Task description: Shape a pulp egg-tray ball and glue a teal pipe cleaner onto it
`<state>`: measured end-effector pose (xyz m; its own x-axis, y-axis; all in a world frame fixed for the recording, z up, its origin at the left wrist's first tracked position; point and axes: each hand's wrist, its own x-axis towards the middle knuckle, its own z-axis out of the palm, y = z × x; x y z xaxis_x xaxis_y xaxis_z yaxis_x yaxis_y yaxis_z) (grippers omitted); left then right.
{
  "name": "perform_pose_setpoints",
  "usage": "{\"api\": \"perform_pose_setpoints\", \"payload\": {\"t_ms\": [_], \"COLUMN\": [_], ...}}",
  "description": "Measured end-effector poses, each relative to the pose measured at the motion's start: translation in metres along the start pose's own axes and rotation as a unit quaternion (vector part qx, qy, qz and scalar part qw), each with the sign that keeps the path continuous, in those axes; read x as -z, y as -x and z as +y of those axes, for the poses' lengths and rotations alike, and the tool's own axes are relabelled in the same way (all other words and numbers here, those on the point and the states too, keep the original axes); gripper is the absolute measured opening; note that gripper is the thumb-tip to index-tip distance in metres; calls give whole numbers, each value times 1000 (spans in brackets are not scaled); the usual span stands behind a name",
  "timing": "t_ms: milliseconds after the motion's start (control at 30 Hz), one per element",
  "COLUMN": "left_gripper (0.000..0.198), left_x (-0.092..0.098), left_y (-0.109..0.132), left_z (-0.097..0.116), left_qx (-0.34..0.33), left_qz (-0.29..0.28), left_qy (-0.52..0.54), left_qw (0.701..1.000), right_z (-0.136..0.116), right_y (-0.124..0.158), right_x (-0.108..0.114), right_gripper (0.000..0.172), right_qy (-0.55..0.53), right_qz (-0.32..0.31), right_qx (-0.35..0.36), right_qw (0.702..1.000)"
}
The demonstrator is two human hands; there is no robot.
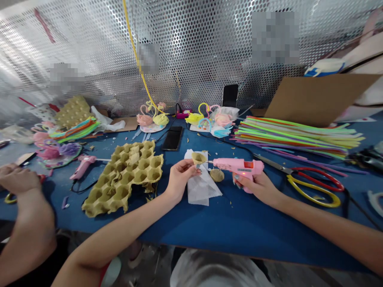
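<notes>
Between its thumb and fingers my left hand (180,178) pinches a small egg carton cup (198,158), its opening tilted upward. My right hand (254,185) wraps round the handle of a pink glue gun (236,165), whose nozzle points left and meets or nearly meets the cup's side. Beneath the cup lies a white paper tissue (201,191) on the blue table. A second cut carton piece (217,175) rests just below the nozzle. Left of my left hand sits a torn egg carton tray (125,175) with ragged edges.
Scissors (314,185) with red and yellow handles lie right of my right hand. Behind them are bundled pipe cleaners (296,137). A black phone (172,138), another pink glue gun (83,166) and pipe-cleaner swans (152,118) stand further off. A co-worker's hand (19,179) is at far left.
</notes>
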<state>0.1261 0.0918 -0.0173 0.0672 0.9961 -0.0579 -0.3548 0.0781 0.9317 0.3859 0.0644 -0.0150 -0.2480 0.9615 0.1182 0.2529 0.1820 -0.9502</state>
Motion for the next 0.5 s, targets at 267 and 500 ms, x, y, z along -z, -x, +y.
{"api": "perform_pose_setpoints", "payload": {"t_ms": [267,500], "left_gripper": [29,30], "left_x": [0,-3], "left_y": [0,2], "left_z": [0,4], "left_qx": [6,10], "left_qz": [3,6], "left_qy": [6,-4], "left_qw": [1000,1000], "right_z": [3,4], "right_y": [1,1], "right_x": [0,0], "right_gripper": [51,46], "right_qy": [-2,-7], "right_qz": [-2,-6], "right_qx": [-14,-17], "right_qw": [1000,1000]}}
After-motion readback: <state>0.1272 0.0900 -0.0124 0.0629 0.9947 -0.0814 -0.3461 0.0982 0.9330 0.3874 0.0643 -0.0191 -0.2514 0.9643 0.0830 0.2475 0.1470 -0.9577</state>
